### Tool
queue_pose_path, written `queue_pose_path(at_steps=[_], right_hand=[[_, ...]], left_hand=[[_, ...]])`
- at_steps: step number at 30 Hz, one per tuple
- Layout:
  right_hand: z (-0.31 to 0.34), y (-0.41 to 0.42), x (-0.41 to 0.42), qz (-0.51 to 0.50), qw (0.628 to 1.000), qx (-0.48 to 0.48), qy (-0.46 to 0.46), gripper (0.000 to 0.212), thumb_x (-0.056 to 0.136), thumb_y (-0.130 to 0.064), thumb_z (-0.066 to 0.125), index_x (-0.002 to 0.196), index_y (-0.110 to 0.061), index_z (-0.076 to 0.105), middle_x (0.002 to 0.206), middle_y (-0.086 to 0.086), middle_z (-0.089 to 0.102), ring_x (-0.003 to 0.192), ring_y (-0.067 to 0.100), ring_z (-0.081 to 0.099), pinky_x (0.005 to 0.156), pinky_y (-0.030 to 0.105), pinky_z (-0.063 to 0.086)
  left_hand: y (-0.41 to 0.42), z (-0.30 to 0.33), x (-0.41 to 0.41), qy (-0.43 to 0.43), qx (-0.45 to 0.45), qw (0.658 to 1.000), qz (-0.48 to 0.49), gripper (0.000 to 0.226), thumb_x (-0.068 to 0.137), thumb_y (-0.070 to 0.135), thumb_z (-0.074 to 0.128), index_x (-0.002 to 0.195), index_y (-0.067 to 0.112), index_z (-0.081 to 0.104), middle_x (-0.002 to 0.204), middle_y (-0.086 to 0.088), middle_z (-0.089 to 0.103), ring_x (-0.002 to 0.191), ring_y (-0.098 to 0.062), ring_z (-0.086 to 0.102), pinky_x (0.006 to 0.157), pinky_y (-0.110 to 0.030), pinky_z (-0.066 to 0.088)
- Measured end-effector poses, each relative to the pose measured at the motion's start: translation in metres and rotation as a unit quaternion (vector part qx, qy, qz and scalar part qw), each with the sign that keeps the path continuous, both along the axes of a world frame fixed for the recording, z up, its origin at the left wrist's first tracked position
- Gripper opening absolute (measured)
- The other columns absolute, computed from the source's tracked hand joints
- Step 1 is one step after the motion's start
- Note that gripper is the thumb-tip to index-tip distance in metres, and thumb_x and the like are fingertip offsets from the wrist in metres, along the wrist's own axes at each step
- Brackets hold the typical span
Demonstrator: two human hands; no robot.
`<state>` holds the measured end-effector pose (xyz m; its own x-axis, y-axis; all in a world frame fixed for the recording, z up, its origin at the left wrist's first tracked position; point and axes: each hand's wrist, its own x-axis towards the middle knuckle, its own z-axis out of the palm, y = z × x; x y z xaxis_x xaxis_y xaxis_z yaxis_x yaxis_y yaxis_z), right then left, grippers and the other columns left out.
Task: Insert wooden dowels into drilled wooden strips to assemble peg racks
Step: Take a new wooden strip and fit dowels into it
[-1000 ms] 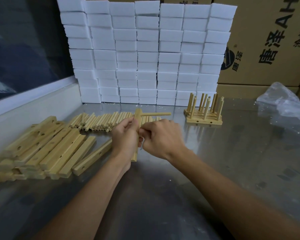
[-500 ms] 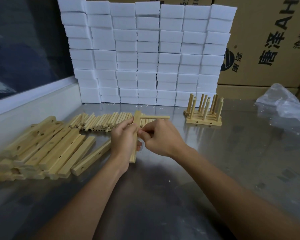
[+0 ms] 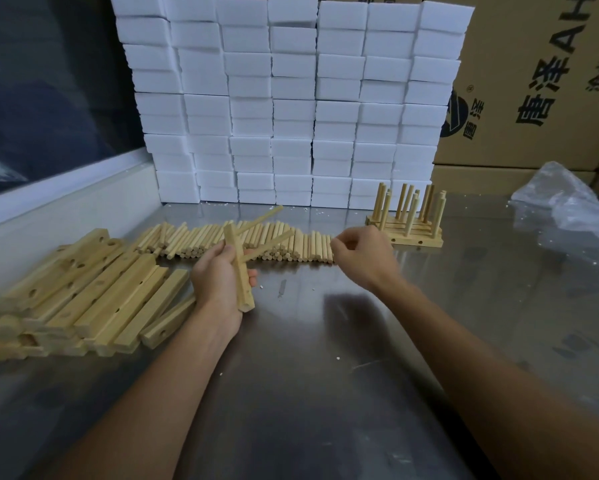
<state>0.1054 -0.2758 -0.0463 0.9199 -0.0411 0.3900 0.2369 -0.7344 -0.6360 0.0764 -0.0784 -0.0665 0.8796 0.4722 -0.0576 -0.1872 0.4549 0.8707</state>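
Observation:
My left hand point(image 3: 218, 282) grips a drilled wooden strip point(image 3: 239, 271) held nearly upright above the steel table. Two dowels point(image 3: 266, 242) stick out of the strip toward the right and away. My right hand point(image 3: 363, 252) hovers at the right end of the row of loose dowels point(image 3: 305, 245), fingers curled with the fingertips close together; whether a dowel is pinched in them is unclear. A heap of drilled strips point(image 3: 83, 292) lies to the left of my left hand.
Finished peg racks point(image 3: 407, 223) are stacked at the back right. A wall of white foam blocks point(image 3: 291, 98) closes the back of the steel table point(image 3: 325, 375). Cardboard boxes point(image 3: 533, 81) and a crumpled clear plastic bag point(image 3: 568, 199) sit to the right.
My right hand has let go of the strip and moved right to the end of the dowel row. A second dowel now stands in the strip, which my left hand has tilted.

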Motion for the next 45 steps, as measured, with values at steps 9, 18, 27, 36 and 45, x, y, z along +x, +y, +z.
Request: queue_pose_path(at_steps=[9,18,27,36,45], right_hand=[[-0.024,0.003,0.016,0.002,0.975,-0.2,0.095,0.059,0.093,-0.059,0.049,0.143,-0.028,0.045,0.148,0.006,0.042,0.136,0.031,0.035,0.11,0.055,0.027],[-0.025,0.004,0.014,-0.037,0.977,-0.194,0.082,0.049,0.099,-0.057,0.038,0.084,-0.018,0.063,0.094,0.005,0.066,0.098,0.027,0.061,0.101,0.049,0.043],[-0.016,-0.007,0.01,-0.106,0.98,-0.158,0.056,0.011,0.091,-0.021,0.066,0.091,-0.01,0.067,0.081,0.004,0.068,0.073,0.021,0.067,0.074,0.04,0.06],[-0.013,-0.009,0.012,-0.037,0.96,-0.229,0.154,0.016,0.094,-0.017,0.054,0.108,-0.009,0.05,0.095,0.007,0.056,0.082,0.021,0.055,0.062,0.028,0.041],[-0.016,-0.003,0.005,-0.012,0.966,-0.23,0.119,0.03,0.102,-0.03,0.043,0.129,-0.016,0.042,0.122,0.013,0.049,0.097,0.026,0.053,0.079,0.035,0.043]], left_hand=[[-0.001,-0.002,0.001,0.015,0.013,1.0,0.005,0.023,0.1,0.008,0.05,0.122,0.009,0.06,0.083,-0.013,0.067,0.04,-0.016,0.055,0.037,-0.021,0.043],[0.0,-0.002,0.002,0.019,0.017,1.0,0.006,0.017,0.1,0.009,0.051,0.114,0.012,0.06,0.087,-0.014,0.065,0.039,-0.015,0.056,0.037,-0.021,0.043],[-0.001,-0.001,0.001,0.022,0.013,1.0,0.008,0.017,0.1,0.008,0.051,0.113,0.014,0.06,0.085,-0.012,0.066,0.043,-0.017,0.055,0.036,-0.021,0.043],[-0.001,0.001,-0.001,0.021,0.021,1.0,0.007,0.017,0.1,0.008,0.051,0.113,0.014,0.061,0.086,-0.013,0.066,0.038,-0.013,0.056,0.036,-0.02,0.044],[-0.001,0.0,-0.001,0.015,0.018,1.0,0.009,0.016,0.1,0.007,0.051,0.111,0.015,0.059,0.082,-0.013,0.066,0.036,-0.013,0.054,0.036,-0.02,0.043]])
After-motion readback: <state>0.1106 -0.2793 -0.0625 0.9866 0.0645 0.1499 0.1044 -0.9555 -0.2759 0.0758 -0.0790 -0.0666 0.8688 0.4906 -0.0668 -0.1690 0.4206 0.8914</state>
